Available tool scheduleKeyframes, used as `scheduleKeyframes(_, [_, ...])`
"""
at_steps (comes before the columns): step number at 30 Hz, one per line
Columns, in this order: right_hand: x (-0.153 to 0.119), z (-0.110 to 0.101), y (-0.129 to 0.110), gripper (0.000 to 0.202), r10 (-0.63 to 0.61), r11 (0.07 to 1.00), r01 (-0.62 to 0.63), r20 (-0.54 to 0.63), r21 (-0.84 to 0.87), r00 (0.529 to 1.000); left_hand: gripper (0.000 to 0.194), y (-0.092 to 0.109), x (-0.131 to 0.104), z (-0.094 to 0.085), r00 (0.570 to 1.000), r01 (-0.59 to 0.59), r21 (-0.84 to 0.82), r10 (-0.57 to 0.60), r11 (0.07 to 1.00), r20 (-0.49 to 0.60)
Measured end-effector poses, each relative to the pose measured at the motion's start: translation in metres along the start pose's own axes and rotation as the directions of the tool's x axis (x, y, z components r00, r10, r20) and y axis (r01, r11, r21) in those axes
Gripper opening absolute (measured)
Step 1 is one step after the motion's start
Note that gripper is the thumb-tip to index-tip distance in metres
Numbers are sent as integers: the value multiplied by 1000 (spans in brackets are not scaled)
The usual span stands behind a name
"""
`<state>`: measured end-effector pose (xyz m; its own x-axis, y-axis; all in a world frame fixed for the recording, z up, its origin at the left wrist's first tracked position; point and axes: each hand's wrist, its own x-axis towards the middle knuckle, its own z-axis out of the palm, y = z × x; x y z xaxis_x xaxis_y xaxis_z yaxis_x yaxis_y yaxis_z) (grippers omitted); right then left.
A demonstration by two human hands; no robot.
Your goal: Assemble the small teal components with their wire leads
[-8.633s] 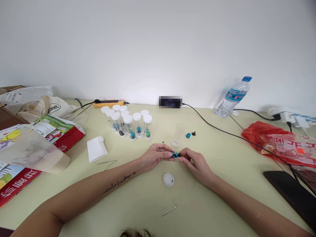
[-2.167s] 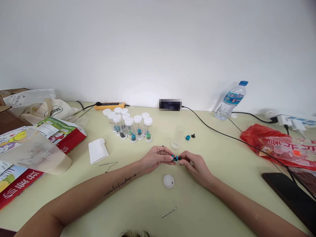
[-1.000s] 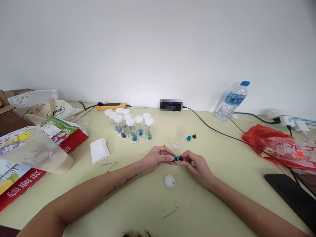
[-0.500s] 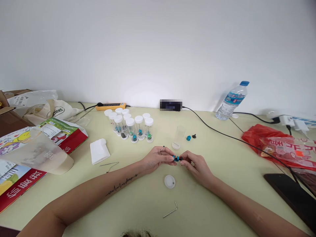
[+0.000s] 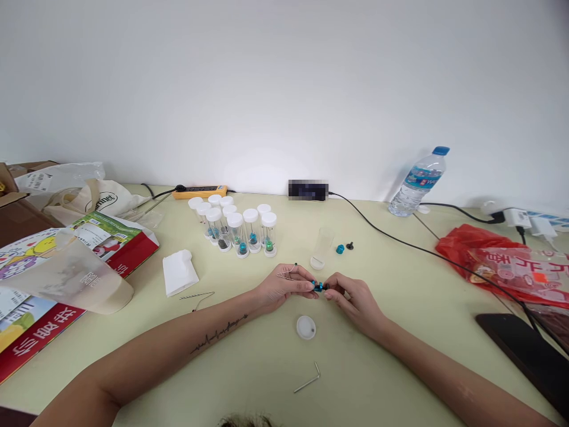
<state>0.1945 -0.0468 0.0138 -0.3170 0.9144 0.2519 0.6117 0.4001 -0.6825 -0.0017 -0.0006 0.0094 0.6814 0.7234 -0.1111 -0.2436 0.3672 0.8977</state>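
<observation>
My left hand (image 5: 287, 287) pinches a small blue metal part (image 5: 318, 286), and a thin wire (image 5: 288, 274) lies across its fingers. At the part's right end, my right hand (image 5: 351, 296) grips a small black piece (image 5: 327, 287) between thumb and fingertips. Below the hands a round white cap (image 5: 306, 327) lies on the table with a tiny dark piece in it. An L-shaped hex key (image 5: 307, 379) is nearer to me. Behind the hands stands an open clear tube (image 5: 323, 244), with a teal piece (image 5: 340, 249) and a black piece (image 5: 349, 245) to its right.
Several white-capped tubes (image 5: 235, 220) stand at back left. White paper (image 5: 179, 273) and thin metal wires (image 5: 196, 296) lie left. Farther left are a plastic cup (image 5: 95, 279) and boxes. A bottle (image 5: 420, 181), cable (image 5: 400, 237), red bag (image 5: 502, 261) and dark phone (image 5: 520, 350) are right.
</observation>
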Motion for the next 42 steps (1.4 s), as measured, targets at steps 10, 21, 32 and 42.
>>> scheduleKeyframes(10, [-1,0,1,17,22,999,-21,-31,28,999,28,-1,1,-1,1000,-14,-13,14,1000,8])
scheduleKeyframes(21, [-1,1,1,21,44,998,-43,-14,35,999,27,-1,1,-2,1000,-10,-11,10,1000,18])
scheduleKeyframes(32, [1,-1,-1,27,33,999,-33,23,16,999,27,-1,0,-1,1000,-7,-2,7,1000,17])
scheduleKeyframes(42, [1,-3,-3,38,-13,1000,14,77,-7,997,27,-1,-1,-1,1000,-21,24,20,1000,22])
